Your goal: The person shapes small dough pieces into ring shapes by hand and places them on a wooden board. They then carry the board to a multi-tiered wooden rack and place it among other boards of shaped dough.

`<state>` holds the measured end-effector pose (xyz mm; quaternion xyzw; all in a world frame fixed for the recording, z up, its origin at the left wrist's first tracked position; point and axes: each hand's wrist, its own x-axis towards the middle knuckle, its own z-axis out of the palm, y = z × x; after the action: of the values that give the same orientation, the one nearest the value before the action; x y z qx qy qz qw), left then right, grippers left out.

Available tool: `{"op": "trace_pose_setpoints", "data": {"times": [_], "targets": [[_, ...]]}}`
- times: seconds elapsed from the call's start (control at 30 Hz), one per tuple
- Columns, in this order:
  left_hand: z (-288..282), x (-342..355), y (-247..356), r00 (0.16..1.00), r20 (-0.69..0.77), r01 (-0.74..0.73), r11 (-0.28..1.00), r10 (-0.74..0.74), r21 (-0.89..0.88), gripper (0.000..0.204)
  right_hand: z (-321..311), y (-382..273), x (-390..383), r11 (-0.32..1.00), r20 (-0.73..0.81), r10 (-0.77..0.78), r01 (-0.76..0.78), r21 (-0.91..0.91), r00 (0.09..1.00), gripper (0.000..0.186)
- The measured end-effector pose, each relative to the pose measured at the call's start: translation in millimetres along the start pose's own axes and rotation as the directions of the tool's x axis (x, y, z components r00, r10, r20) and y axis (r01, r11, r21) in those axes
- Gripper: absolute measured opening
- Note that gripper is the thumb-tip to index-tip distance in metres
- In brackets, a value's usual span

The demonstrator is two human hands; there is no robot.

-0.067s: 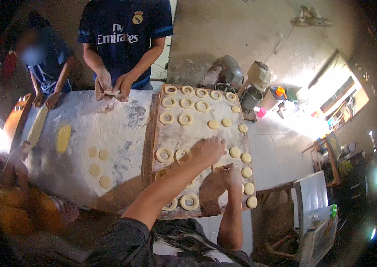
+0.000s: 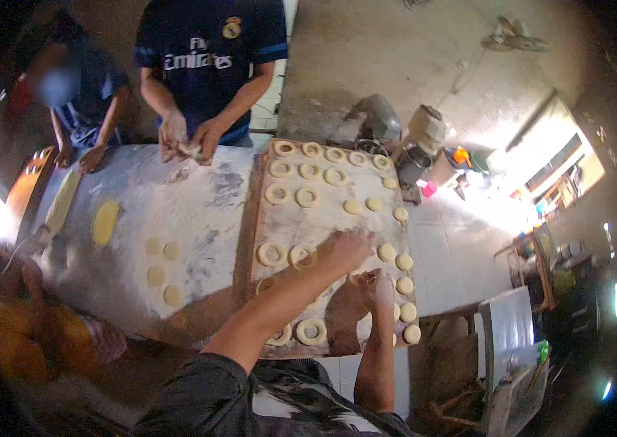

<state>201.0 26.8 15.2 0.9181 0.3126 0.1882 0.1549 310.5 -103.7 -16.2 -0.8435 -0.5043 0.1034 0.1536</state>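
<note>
Over a floured wooden board, my left hand is low among dough rings and small dough discs. Its fingers are smeared by motion, so whether they grip anything is unclear. Just below and right of it, my right hand has curled fingers beside a pale piece of dough, partly hidden; what they hold cannot be made out. My left forearm covers some rings in the lower part of the board.
Left of the board lies a floured metal worktop with flattened dough and discs. Across it, a co-worker's hands handle dough; another person leans over a dough strip. Buckets stand behind the board, a metal-topped stand at lower right.
The view has shifted slightly, so the scene sits a little right and lower. My left hand is more blurred; both hands stay in nearly the same place over the board.
</note>
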Motion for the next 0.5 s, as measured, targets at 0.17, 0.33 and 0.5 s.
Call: {"op": "trace_pose_setpoints", "data": {"times": [0.17,0.33,0.5], "targets": [[13,-7,-43,0.997,-0.072,-0.064,0.849,0.031,-0.524,0.03,-3,-21,21,0.94,0.132,-0.205,0.158,0.302,0.97,0.042],[-117,-149,-108,0.956,-0.096,0.214,0.882,-0.278,-0.419,0.036,-14,-171,5,0.728,0.038,-0.332,0.23,0.646,0.943,0.03],[-145,-303,-179,0.852,0.013,0.518,0.837,-0.524,-0.177,0.031,67,-359,20,0.665,0.356,-0.682,0.339,0.666,0.639,0.03]]}}
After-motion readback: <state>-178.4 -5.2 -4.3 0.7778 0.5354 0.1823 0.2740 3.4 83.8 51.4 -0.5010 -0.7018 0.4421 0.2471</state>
